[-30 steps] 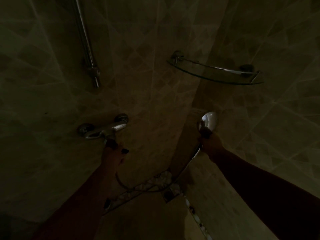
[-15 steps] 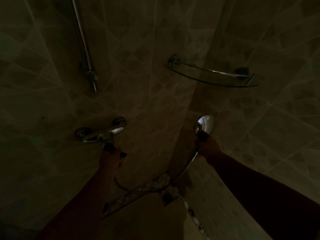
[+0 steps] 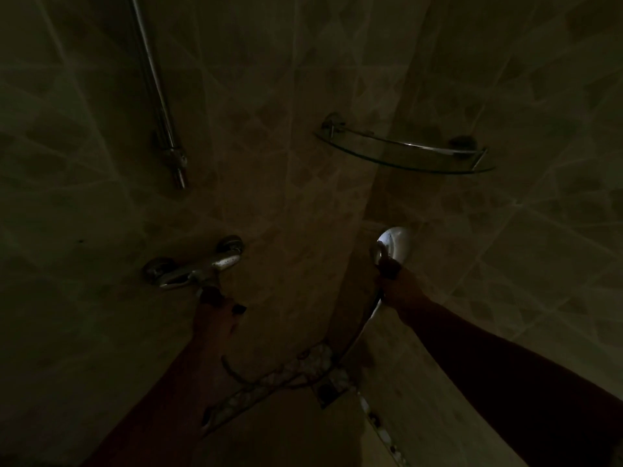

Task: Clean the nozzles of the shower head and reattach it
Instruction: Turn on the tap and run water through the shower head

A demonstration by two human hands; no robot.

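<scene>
The scene is very dim, a tiled shower corner seen from above the person's 2 arms. Taking the wall tap (image 3: pixel 194 269) as the landmark: above it and a little to its left, a metal rail (image 3: pixel 157 92) runs down the tiled wall (image 3: pixel 67 197) and ends in a bracket just short of the tap.

Directly below the tap, the left hand (image 3: pixel 215 313) reaches up to the tap's underside, its fingertips touching the fitting there. The light is too poor to tell whether the fingers curl around that fitting or merely rest against it.

Below the tap and to its right, a hose (image 3: pixel 256 380) loops across a patterned strip of tile near the corner.

To the right of the tap, at about the same height, the right hand (image 3: pixel 396 284) grips the handle of the shower head (image 3: pixel 394 244), fingers wrapped around it. The round head points away from the person toward the corner, its pale back catching the light. It is off the rail and well apart from the tap.

Above the shower head and far to the right of the tap, a curved glass shelf (image 3: pixel 408 153) sits across the corner.
</scene>
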